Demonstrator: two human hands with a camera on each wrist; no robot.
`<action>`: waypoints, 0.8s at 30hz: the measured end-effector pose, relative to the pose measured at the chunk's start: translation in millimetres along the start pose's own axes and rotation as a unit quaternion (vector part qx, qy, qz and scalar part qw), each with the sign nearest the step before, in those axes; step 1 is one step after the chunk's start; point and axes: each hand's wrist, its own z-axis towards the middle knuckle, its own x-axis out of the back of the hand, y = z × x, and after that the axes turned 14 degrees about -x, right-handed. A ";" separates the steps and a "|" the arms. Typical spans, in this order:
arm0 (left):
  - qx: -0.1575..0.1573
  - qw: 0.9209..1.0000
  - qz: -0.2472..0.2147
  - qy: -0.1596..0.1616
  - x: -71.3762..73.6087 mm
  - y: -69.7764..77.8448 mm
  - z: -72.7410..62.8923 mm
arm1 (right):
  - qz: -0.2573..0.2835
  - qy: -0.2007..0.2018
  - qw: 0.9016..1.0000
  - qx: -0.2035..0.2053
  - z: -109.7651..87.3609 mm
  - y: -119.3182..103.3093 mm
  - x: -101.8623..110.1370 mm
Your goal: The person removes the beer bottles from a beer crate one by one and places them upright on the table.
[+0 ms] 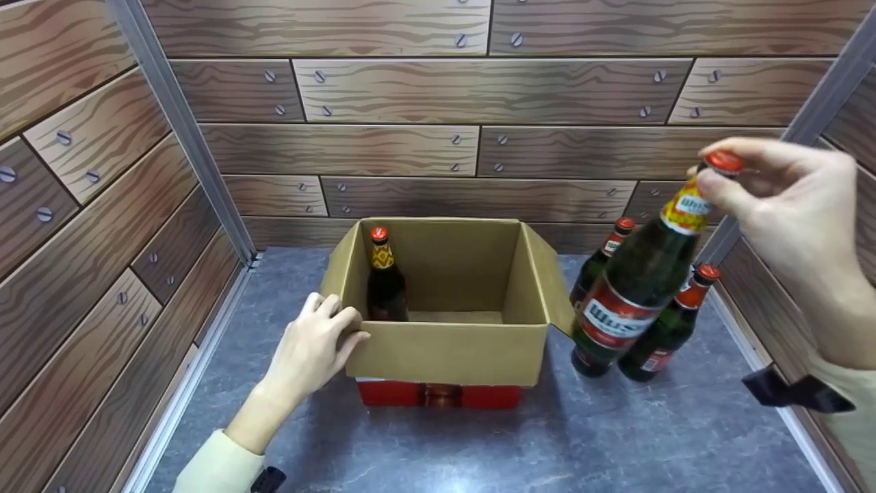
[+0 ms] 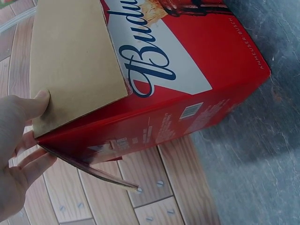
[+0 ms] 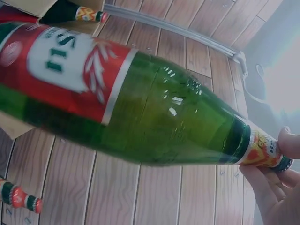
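My right hand (image 1: 801,205) pinches a green glass beer bottle (image 1: 647,263) by its neck, just under the red cap. It hangs tilted, its base toward the box, and overlaps two standing bottles in the head view. In the right wrist view the bottle's red and white label (image 3: 61,61) shows large. At the front left corner of an open cardboard box (image 1: 445,352), my left hand (image 1: 308,346) grips the folded-out flap (image 2: 77,61), thumb on its outer face and fingers behind. Inside the box, at the left, one bottle (image 1: 387,291) with a yellow-patterned neck stands upright.
Right of the box stand two more green bottles, one behind (image 1: 594,268) and one nearer (image 1: 669,335), both red-capped. The box's right flap (image 1: 547,274) sticks outward toward them. Wood-patterned walls (image 1: 410,150) enclose the grey marbled surface (image 1: 438,452) on three sides.
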 end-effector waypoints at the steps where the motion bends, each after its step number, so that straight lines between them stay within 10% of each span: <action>1: 0.001 1.000 -0.001 0.000 0.1 -0.1 0.0 | -0.024 0.005 1.000 -0.001 -2.2 3.7 2.1; 6: 0.001 1.000 0.000 0.001 0.8 -0.3 -0.6 | -0.110 0.038 0.993 -0.006 -14.8 27.8 12.9; 24: -0.002 1.000 -0.003 0.005 0.3 -0.3 -0.8 | -0.142 0.168 0.973 -0.071 -49.7 135.5 31.6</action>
